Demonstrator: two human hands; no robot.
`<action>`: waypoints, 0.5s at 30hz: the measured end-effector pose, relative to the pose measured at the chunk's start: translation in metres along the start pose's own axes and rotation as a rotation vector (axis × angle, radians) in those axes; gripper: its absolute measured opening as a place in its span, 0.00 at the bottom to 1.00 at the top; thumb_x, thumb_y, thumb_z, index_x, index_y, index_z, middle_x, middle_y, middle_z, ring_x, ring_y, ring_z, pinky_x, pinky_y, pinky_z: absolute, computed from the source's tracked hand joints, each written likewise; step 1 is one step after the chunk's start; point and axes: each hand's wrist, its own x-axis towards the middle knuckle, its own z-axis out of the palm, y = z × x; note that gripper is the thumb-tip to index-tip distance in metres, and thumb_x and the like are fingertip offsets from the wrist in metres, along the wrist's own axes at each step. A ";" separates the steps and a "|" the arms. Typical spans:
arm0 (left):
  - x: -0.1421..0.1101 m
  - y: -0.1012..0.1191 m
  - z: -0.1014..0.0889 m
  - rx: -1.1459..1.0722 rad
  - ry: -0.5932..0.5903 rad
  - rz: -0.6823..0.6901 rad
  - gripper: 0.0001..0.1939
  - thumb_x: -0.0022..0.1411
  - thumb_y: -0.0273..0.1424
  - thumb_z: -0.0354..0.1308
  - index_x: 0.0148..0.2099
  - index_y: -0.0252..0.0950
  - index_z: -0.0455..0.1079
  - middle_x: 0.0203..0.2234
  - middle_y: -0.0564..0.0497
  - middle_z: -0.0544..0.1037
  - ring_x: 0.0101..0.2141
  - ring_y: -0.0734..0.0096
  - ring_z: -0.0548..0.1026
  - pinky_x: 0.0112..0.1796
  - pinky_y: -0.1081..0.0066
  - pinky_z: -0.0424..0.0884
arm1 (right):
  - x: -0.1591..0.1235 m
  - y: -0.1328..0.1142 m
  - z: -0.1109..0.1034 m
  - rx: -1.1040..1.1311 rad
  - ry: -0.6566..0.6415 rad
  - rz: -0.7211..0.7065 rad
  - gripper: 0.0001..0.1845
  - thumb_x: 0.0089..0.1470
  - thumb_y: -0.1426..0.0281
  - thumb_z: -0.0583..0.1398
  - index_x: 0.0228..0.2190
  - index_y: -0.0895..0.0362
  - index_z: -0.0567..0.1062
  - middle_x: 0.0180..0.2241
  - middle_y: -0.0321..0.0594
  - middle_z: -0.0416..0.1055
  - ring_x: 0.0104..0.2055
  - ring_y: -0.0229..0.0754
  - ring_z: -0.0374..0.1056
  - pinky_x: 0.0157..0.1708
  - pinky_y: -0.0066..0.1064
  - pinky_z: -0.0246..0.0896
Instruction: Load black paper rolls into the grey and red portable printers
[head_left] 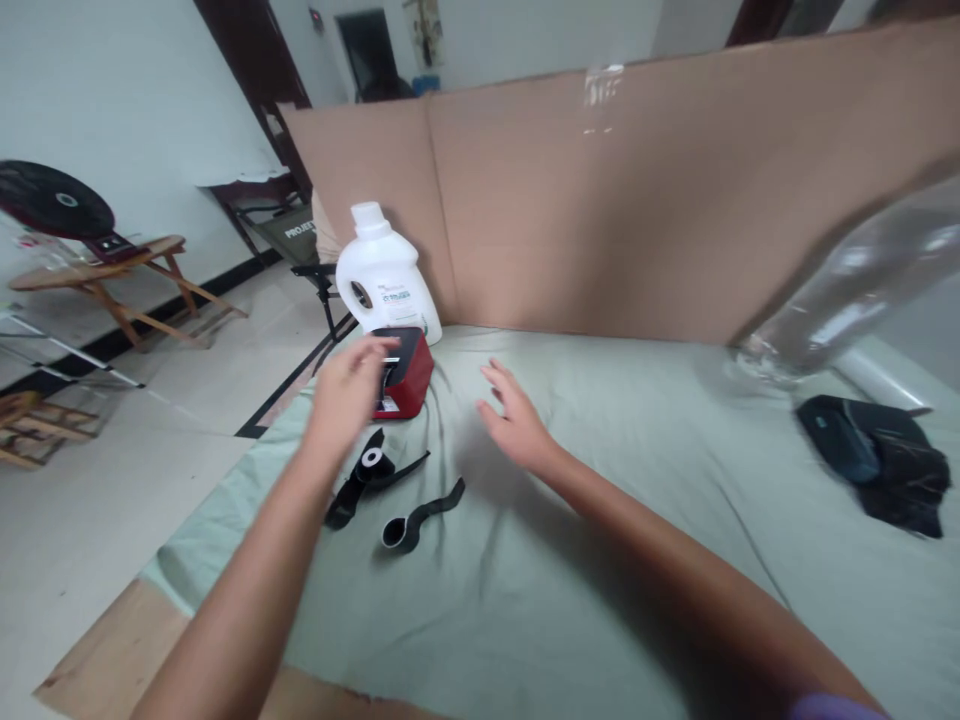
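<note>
Reaching toward the desk's far-left corner, I have my left hand (pixel 346 392), fingers apart, at the red box (pixel 405 372), right hand (pixel 514 418) spread empty beside it.

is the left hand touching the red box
Cannot tell. In the head view the left hand overlaps the red box at its fingertips, but motion blur hides whether they meet it or hover in front.

Two hands (pixel 345 395), two black straps (pixel 371 475), one red box (pixel 409 375), one white jug (pixel 382 275).
</note>
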 end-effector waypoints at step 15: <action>-0.156 0.020 0.176 0.194 -1.040 0.911 0.35 0.74 0.53 0.43 0.76 0.46 0.49 0.75 0.50 0.49 0.74 0.55 0.42 0.71 0.48 0.33 | -0.141 0.059 -0.417 -0.697 0.742 0.625 0.24 0.29 0.63 0.76 0.24 0.47 0.68 0.48 0.57 0.74 0.66 0.77 0.55 0.64 0.72 0.36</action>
